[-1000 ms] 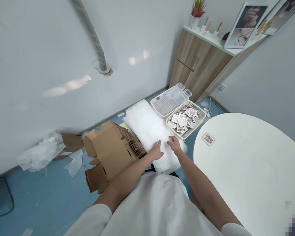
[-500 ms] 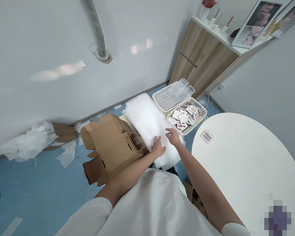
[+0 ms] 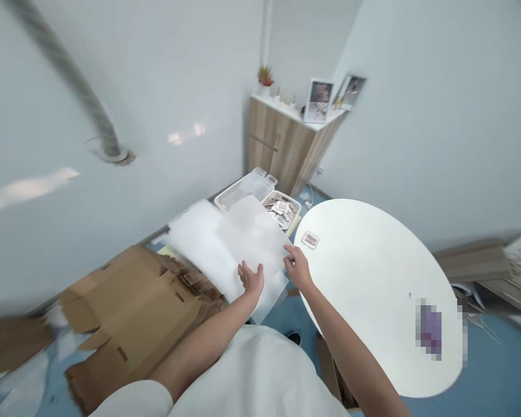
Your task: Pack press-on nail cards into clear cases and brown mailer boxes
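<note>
Seems to pinch sheet (image 3: 252, 231) at R corner w/ narrow fingers of R hand (image 3: 298, 269), bulk fwd-L; spreads L hand (image 3: 252, 280) wide nr stack's near edge (image 3: 267, 306). Can't tell long axis.

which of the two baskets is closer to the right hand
The basket of small cards, on the round table's side, is closer to the right hand; the other basket, holding clear plastic containers, sits farther off.

A gap over the translucent sheet (image 3: 256, 231) separates the left hand (image 3: 252, 280) and right hand (image 3: 299, 269). Ahead, two baskets (image 3: 297, 212) bar a low path, backed by the cabinet (image 3: 267, 130). Flattened cardboard (image 3: 145, 313) hems the left; rightward, passage opens over the round surface (image 3: 356, 278), above a small case (image 3: 309, 240).
</note>
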Demonstrator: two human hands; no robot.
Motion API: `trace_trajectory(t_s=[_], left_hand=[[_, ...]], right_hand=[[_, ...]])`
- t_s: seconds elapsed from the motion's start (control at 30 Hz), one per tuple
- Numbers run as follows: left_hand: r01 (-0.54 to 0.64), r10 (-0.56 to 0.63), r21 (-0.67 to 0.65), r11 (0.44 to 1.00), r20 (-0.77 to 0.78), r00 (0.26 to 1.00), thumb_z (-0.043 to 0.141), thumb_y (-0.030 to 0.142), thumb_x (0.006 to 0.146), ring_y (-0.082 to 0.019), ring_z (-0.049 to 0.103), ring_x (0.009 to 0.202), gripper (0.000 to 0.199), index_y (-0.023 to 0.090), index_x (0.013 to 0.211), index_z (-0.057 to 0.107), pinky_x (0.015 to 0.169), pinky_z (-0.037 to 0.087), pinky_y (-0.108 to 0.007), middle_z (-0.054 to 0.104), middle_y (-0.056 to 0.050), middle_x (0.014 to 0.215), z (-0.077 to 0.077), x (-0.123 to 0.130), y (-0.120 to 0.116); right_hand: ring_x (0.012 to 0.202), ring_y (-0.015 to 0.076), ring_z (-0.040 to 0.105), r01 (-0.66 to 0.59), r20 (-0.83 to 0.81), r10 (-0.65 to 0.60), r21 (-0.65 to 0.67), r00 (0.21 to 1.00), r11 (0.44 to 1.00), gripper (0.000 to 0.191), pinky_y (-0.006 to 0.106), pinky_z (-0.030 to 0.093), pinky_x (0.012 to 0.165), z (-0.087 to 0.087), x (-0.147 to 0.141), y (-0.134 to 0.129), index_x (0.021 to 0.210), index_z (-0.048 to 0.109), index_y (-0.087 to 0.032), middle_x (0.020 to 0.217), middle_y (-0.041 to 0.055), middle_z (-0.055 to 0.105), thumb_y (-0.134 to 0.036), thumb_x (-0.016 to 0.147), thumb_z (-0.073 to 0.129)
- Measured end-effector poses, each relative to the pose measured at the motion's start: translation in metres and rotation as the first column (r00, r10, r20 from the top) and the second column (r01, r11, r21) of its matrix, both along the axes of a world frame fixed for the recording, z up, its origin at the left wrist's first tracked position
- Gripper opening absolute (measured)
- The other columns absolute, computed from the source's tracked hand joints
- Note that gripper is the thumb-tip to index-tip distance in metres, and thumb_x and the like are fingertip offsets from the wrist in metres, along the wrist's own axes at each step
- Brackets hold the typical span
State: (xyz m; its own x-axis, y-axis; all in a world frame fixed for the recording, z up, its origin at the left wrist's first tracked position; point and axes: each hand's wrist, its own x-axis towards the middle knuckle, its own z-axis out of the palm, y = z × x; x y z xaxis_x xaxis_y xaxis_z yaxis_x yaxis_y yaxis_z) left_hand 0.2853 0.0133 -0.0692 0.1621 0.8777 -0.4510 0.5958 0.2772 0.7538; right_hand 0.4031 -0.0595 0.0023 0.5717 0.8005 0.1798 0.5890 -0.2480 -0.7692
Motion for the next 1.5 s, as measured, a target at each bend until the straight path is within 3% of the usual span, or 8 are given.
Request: trace_trajectory(t_s=[0.13, 0.3, 0.57, 0.7, 1.07, 1.2, 1.43, 1.5], left_hand=[[0.075, -0.043, -0.121, 0.990, 0.247, 0.968, 0.048, 0.046, 0.078, -0.025, 0.028, 0.128, 0.074, 0.016, 0.135, 0.012, 0.099, 0.033, -0.036, 0.024, -0.018, 0.140, 0.004, 0.032, -0.032], [0.322, -0.246, -0.048, 0.945, 0.542, 0.803, 0.057, 0.017, 0.072, -0.018, 0.057, 0.098, 0.073, 0.024, 0.134, 0.020, 0.079, 0.047, -0.027, 0.052, -0.011, 0.118, 0.010, 0.071, -0.088], [0.557, -0.581, 0.176, 0.812, 0.342, 0.739, 0.055, 0.012, 0.068, -0.009, 0.054, 0.066, 0.072, 0.019, 0.133, 0.026, 0.066, 0.046, -0.023, 0.056, -0.007, 0.101, 0.003, 0.128, -0.163], [0.591, -0.628, 0.212, 0.778, 0.238, 0.741, 0.056, 0.013, 0.068, -0.011, 0.055, 0.072, 0.071, 0.019, 0.132, 0.026, 0.069, 0.046, -0.025, 0.055, -0.008, 0.105, -0.003, 0.142, -0.180], [0.747, -0.744, 0.201, 0.634, -0.104, 0.660, 0.052, 0.017, 0.072, -0.016, 0.057, 0.082, 0.067, 0.017, 0.132, 0.022, 0.082, 0.043, -0.031, 0.054, -0.009, 0.109, -0.008, 0.153, -0.179], [0.789, -0.736, 0.256, 0.559, -0.286, 0.614, 0.050, 0.016, 0.074, -0.022, 0.052, 0.102, 0.063, 0.012, 0.131, 0.024, 0.087, 0.040, -0.035, 0.049, -0.014, 0.116, -0.006, 0.153, -0.182], [0.927, -0.772, 0.349, 0.136, -0.550, 0.320, 0.051, 0.020, 0.075, -0.027, 0.027, 0.128, 0.045, 0.025, 0.119, 0.045, 0.104, 0.020, -0.045, 0.038, -0.010, 0.134, -0.006, 0.145, -0.197], [0.958, -0.780, 0.276, 0.079, -0.581, 0.232, 0.050, 0.020, 0.075, -0.026, 0.022, 0.131, 0.044, 0.027, 0.118, 0.046, 0.105, 0.015, -0.046, 0.035, -0.008, 0.137, -0.006, 0.142, -0.201]], right_hand=[[0.065, 0.0117, 0.055, 0.260, -0.102, -0.249, 0.120, 0.963, 0.958, 0.039, 0.032, 0.049, 0.067, 0.006, 0.022, -0.069, 0.114, 0.051, -0.021, 0.111, 0.0088, 0.053, -0.021, 0.076, 0.045], [0.063, 0.0116, 0.053, 0.564, -0.239, -0.531, 0.093, 0.813, 0.821, 0.038, 0.032, 0.048, 0.065, 0.003, 0.043, -0.164, 0.109, 0.054, -0.019, 0.108, 0.0083, 0.054, -0.026, 0.072, 0.049], [0.057, 0.0141, 0.053, 0.692, -0.384, -0.658, -0.067, 0.647, 0.719, 0.040, 0.031, 0.046, 0.060, -0.013, 0.073, -0.290, 0.106, 0.058, -0.016, 0.077, 0.0044, 0.063, -0.032, 0.069, 0.051], [0.064, 0.0144, 0.059, 0.650, -0.465, -0.619, -0.114, 0.633, 0.751, 0.036, 0.031, 0.048, 0.066, -0.034, 0.075, -0.330, 0.100, 0.060, -0.019, 0.101, 0.0067, 0.063, -0.031, 0.068, 0.053], [0.082, 0.0164, 0.063, 0.397, -0.428, -0.482, -0.277, 0.765, 0.875, 0.046, 0.034, 0.049, 0.080, -0.080, 0.058, -0.363, 0.118, 0.051, -0.020, 0.114, 0.0078, 0.058, -0.028, 0.073, 0.050], [0.117, 0.0263, 0.044, 0.337, -0.194, -0.428, -0.375, 0.883, 0.864, 0.051, 0.041, 0.039, 0.093, -0.079, 0.062, -0.369, 0.119, 0.051, -0.021, 0.130, 0.0107, 0.045, -0.036, 0.071, 0.056], [0.130, 0.0280, 0.023, 0.314, 0.109, -0.299, -0.487, 0.948, 0.815, 0.052, 0.043, 0.025, 0.100, -0.081, 0.088, -0.348, 0.124, 0.044, -0.020, 0.141, 0.0108, 0.028, -0.026, 0.073, 0.054], [0.131, 0.0267, 0.022, 0.266, 0.112, -0.243, -0.510, 0.964, 0.818, 0.052, 0.043, 0.023, 0.101, -0.085, 0.091, -0.339, 0.125, 0.043, -0.020, 0.140, 0.0107, 0.031, -0.020, 0.073, 0.051]])
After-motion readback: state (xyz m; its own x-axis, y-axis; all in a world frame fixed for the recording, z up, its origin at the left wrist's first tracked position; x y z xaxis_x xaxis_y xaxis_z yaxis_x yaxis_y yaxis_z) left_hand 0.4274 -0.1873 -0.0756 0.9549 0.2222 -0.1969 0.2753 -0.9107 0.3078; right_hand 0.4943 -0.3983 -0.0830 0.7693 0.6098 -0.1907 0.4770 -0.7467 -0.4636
